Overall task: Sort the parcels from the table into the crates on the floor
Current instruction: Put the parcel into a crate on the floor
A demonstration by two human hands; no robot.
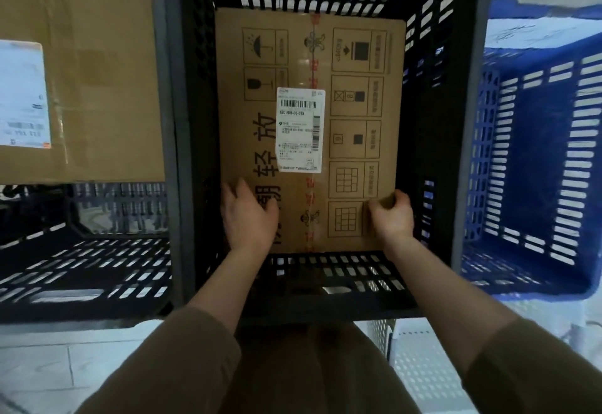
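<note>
Parcel: a flat brown cardboard parcel lies face up inside the middle black crate, at the centre of the frame, filling most of its floor.
Parcel label: a white shipping label with a barcode sits near the middle of the top face, among printed handling symbols and a strip of red-printed tape.
Left grip: the left grip rests palm down on the lower left part of the parcel's top face, fingers fairly straight and reaching towards the left edge; it presses on the cardboard and clasps nothing.
Right grip: the right grip is at the parcel's lower right corner, fingers curled round the right edge and thumb on the top face, pinching the cardboard.
Parcel against grips: the parcel's near end lies under both grips, and the rest stretches away from them towards the top of the frame.
Left crate: a second black crate stands at the left of the frame, touching the middle one; it holds a larger cardboard parcel with its own white label.
Right crate: a blue crate stands at the right of the frame, just beside the middle one; a pale shape at its upper end is too blurred to identify.
Floor: pale floor shows at the bottom of the frame.
Sleeves: brown sleeves cover both upper forearms.
</note>
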